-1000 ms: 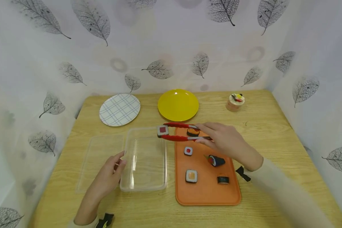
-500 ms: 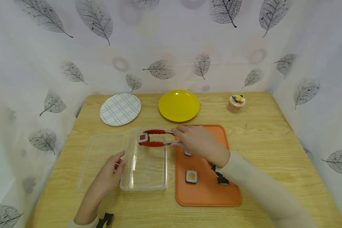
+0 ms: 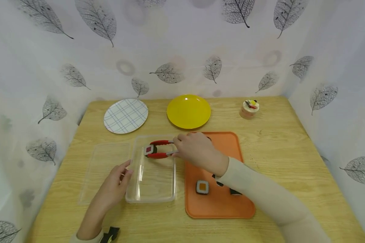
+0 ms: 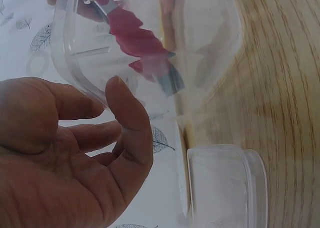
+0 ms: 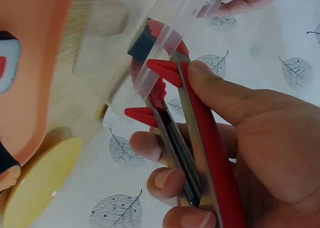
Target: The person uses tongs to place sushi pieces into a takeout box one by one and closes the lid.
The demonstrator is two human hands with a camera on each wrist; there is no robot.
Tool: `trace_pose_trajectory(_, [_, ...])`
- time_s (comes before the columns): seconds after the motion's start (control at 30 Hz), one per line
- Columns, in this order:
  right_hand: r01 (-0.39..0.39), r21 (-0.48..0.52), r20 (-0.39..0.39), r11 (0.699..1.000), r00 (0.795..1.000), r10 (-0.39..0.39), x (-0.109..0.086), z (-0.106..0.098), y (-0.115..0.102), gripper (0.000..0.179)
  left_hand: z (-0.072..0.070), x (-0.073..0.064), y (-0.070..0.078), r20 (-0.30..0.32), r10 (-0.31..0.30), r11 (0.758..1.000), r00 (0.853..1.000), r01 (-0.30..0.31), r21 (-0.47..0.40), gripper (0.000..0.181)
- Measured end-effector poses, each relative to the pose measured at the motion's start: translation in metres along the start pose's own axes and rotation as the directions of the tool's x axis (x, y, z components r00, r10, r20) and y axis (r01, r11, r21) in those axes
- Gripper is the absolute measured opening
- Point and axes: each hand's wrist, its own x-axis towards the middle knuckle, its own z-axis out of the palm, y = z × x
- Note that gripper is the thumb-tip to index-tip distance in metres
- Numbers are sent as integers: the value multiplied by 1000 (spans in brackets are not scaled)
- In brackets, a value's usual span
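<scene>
My right hand [image 3: 197, 148] grips red-handled tongs [image 5: 205, 133], with the thumb on one arm and fingers curled round the other. Between the red tips of the tongs [image 3: 159, 155] is a square toy sushi roll [image 3: 149, 150] with a dark red centre. Tongs and roll are over the far part of a clear plastic container [image 3: 150, 201]. At the container's left side, my left hand [image 3: 114, 184] rests its fingertips against the wall, fingers loosely bent. In the left wrist view, the red tongs [image 4: 142, 40] show through the clear plastic.
An orange tray [image 3: 219, 213] right of the container bears several sushi pieces, including an orange-centred roll [image 3: 202, 187]; my right arm covers some. A clear lid [image 3: 88, 182] lies left. Behind are a checked plate [image 3: 126, 115], a yellow plate [image 3: 188, 111] and a toy cupcake [image 3: 249, 109].
My right hand has carried the tongs and sushi roll left from above the tray's edge to the container, then slightly lower. The left hand has stayed at the container's side.
</scene>
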Motion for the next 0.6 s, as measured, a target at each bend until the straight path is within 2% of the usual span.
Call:
trace_pose_trajectory(0.23, [2, -13, 129, 1000, 992, 0, 8, -11, -3, 51, 0, 1, -1, -2, -14, 1000, 1000, 14, -2, 49])
trace_pose_trajectory(0.4, [-60, 67, 196, 996, 980, 46, 6, -11, -1, 57, 2, 1, -2, -15, -9, 1000, 1000, 9, -3, 48])
trace_pose_trajectory(0.5, [-101, 152, 164, 983, 984, 76, -2, -8, 5, 57, 2, 2, -2, -17, -6, 1000, 1000, 7, 3, 48])
trace_pose_trajectory(0.6, [-87, 222, 52, 971, 996, 77, -16, -1, 17, 57, 1, 2, -2, -17, -4, 1000, 1000, 4, 6, 48])
